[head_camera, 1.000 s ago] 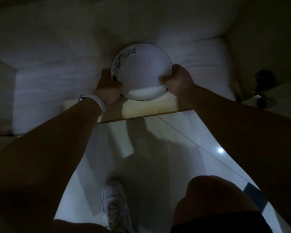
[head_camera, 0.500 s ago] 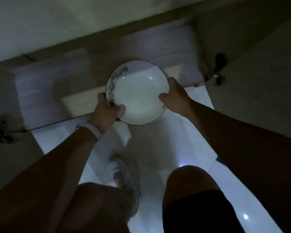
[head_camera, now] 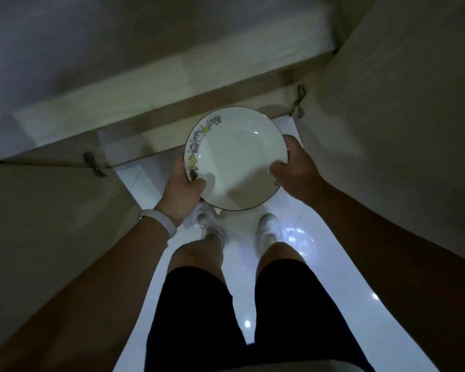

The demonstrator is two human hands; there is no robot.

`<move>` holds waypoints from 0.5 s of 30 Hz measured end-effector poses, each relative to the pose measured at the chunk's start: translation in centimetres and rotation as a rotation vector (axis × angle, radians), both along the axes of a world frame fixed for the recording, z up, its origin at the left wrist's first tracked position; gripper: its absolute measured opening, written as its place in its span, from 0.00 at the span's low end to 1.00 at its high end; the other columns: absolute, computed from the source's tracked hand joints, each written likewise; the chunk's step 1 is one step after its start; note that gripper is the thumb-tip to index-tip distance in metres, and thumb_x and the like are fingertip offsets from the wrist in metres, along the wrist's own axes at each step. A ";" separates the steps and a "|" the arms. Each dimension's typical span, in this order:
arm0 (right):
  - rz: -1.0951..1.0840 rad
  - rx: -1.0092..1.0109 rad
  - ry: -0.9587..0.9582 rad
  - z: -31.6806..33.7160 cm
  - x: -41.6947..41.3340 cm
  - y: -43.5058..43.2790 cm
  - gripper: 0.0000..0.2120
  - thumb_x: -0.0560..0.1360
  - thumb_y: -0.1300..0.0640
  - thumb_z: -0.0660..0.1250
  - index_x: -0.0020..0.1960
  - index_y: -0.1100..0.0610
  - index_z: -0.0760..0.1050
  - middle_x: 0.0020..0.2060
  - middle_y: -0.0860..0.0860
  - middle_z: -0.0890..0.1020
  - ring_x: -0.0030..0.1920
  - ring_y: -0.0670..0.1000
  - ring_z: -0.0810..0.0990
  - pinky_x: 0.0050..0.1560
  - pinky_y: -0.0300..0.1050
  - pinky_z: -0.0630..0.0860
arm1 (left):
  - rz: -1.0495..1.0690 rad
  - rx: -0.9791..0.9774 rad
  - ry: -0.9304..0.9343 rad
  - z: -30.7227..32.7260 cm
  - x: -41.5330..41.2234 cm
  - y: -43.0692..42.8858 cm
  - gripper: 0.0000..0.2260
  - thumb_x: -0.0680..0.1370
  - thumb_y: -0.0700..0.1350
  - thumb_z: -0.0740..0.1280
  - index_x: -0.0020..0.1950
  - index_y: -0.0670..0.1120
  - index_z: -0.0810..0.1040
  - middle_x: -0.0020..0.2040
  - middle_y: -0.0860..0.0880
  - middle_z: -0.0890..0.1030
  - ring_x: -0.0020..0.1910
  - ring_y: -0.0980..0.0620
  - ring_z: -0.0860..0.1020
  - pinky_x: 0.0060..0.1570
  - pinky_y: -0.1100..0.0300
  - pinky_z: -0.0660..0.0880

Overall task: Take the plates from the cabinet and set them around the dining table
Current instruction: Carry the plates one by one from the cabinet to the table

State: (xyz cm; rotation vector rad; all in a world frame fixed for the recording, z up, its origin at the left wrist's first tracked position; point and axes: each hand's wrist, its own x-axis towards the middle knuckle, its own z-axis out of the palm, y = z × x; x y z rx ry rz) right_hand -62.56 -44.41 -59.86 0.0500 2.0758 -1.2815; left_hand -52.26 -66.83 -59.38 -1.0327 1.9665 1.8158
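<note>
A white plate with a dark rim and a small coloured pattern on its left edge is held level in front of me, above the floor and just outside the low cabinet. My left hand grips its left rim, thumb on top. My right hand grips the right rim. Both hands are shut on the same plate. The cabinet's inside is dim and I see no other plates in it.
The cabinet's two doors stand open: the left door and the right door flank me closely. A glossy white tiled floor lies below. My legs and white shoes stand under the plate.
The plate has come out of the cabinet toward me and now hangs over the floor. I have risen from a crouch to standing, and both open doors have come into view.
</note>
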 end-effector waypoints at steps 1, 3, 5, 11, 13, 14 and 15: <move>-0.020 -0.007 0.002 2.0 0.5 0.6 0.23 0.70 0.64 0.64 0.63 0.50 0.68 0.48 0.47 0.79 0.46 0.47 0.80 0.37 0.37 0.78 | 0.000 0.003 0.004 2.1 0.2 0.5 0.28 0.74 0.29 0.62 0.59 0.63 0.71 0.59 0.52 0.79 0.59 0.46 0.78 0.56 0.36 0.76; -0.042 -0.005 0.010 5.9 1.5 1.8 0.23 0.71 0.65 0.63 0.64 0.50 0.69 0.48 0.43 0.79 0.46 0.43 0.79 0.39 0.36 0.78 | 0.002 0.029 0.027 6.2 0.6 1.5 0.28 0.75 0.29 0.62 0.58 0.63 0.72 0.58 0.53 0.80 0.59 0.46 0.79 0.56 0.37 0.77; -0.068 -0.013 0.018 9.6 2.1 2.8 0.23 0.72 0.65 0.62 0.64 0.49 0.69 0.49 0.41 0.79 0.46 0.39 0.79 0.40 0.34 0.77 | 0.002 0.057 0.057 9.9 1.0 2.5 0.28 0.75 0.29 0.63 0.59 0.63 0.73 0.58 0.52 0.81 0.58 0.47 0.79 0.55 0.37 0.77; -0.168 -0.039 0.038 20.3 3.4 4.9 0.21 0.73 0.66 0.60 0.61 0.47 0.69 0.44 0.40 0.79 0.41 0.38 0.79 0.33 0.33 0.75 | 0.053 0.162 0.134 20.0 1.7 4.9 0.25 0.71 0.35 0.66 0.64 0.58 0.75 0.61 0.47 0.82 0.58 0.42 0.80 0.52 0.38 0.79; -0.194 -0.043 0.020 23.1 3.9 5.5 0.22 0.72 0.64 0.59 0.62 0.46 0.70 0.43 0.42 0.79 0.39 0.45 0.78 0.33 0.43 0.78 | 0.046 0.180 0.158 22.8 1.7 5.4 0.26 0.72 0.35 0.67 0.66 0.56 0.74 0.61 0.48 0.82 0.59 0.44 0.80 0.51 0.43 0.80; -0.199 -0.048 0.015 24.4 4.1 5.8 0.23 0.71 0.63 0.58 0.62 0.45 0.70 0.43 0.43 0.80 0.39 0.47 0.78 0.34 0.48 0.79 | 0.032 0.181 0.173 23.9 1.7 5.5 0.27 0.73 0.33 0.67 0.68 0.55 0.73 0.61 0.48 0.82 0.59 0.44 0.80 0.50 0.45 0.80; -0.194 -0.053 0.025 25.6 4.2 6.1 0.24 0.69 0.62 0.58 0.62 0.45 0.71 0.42 0.44 0.80 0.38 0.49 0.78 0.34 0.49 0.79 | 0.021 0.182 0.189 25.0 1.7 5.7 0.27 0.75 0.31 0.66 0.69 0.54 0.72 0.61 0.49 0.82 0.58 0.45 0.81 0.49 0.47 0.80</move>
